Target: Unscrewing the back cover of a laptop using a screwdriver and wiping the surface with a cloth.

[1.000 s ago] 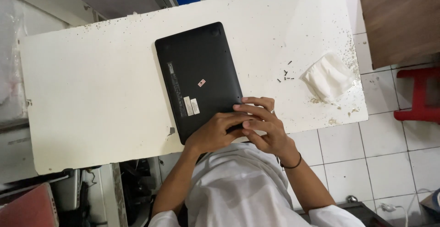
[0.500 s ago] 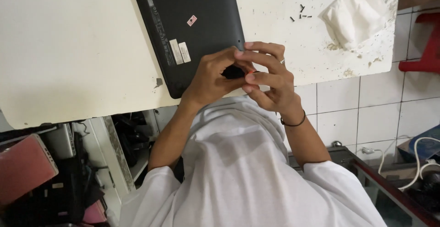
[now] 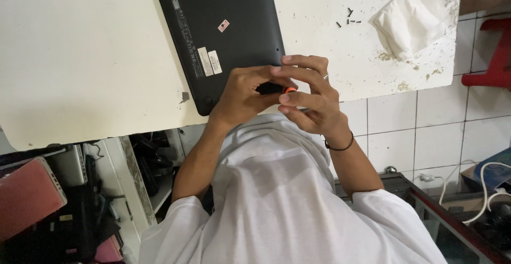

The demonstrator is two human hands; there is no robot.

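A black laptop (image 3: 223, 35) lies bottom side up on the white table (image 3: 80, 56), with small labels on its base. My left hand (image 3: 242, 91) and my right hand (image 3: 311, 101) meet at the laptop's near right corner. Together they grip a small black tool with an orange ring (image 3: 283, 89). Most of the tool is hidden by my fingers. A dark band circles my right wrist. Several tiny dark screws (image 3: 348, 19) lie loose on the table to the right of the laptop.
A crumpled white cloth (image 3: 412, 19) sits at the table's right end among crumbs. A red stool (image 3: 492, 56) stands on the tiled floor at right. Cables and a box lie at the lower right, with a reddish case (image 3: 26, 195) and clutter under the table at the left.
The view has tipped down and drawn closer, so the laptop and table sit higher in frame. My hands stay together at the laptop's near corner, fingers shifting slightly around the tool.
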